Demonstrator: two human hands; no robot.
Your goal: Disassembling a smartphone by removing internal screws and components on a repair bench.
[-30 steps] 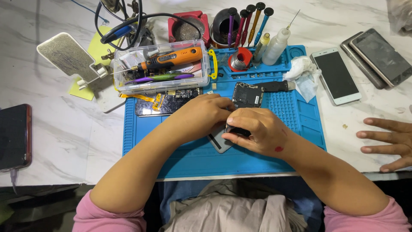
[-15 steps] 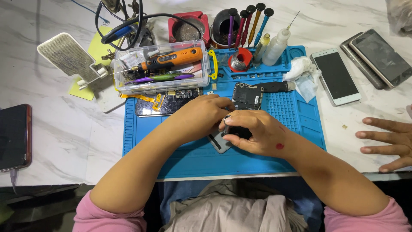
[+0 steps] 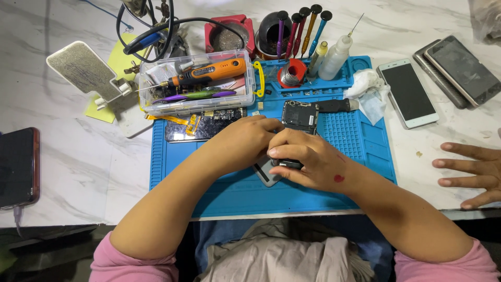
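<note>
Matt blue rubbery mat [image 3: 339, 146], glossy glass-fronted white phone [image 3: 407, 92] — polished marble tabletop [image 3: 68, 172]

On your marble bench [image 3: 62, 177], a clear plastic box [image 3: 197, 82] sat at eleven o'clock on the blue mat [image 3: 334, 138], holding an orange rotary tool [image 3: 209, 72]. At twelve o'clock you had a dark cup of screwdrivers [image 3: 292, 31] beside a red dish [image 3: 225, 34]. A white phone [image 3: 407, 92] and two darker phones [image 3: 455, 70] lay at two o'clock. Another person's hand [image 3: 472, 175] rested flat at three o'clock. A red-edged phone [image 3: 18, 167] lay at nine.
</note>
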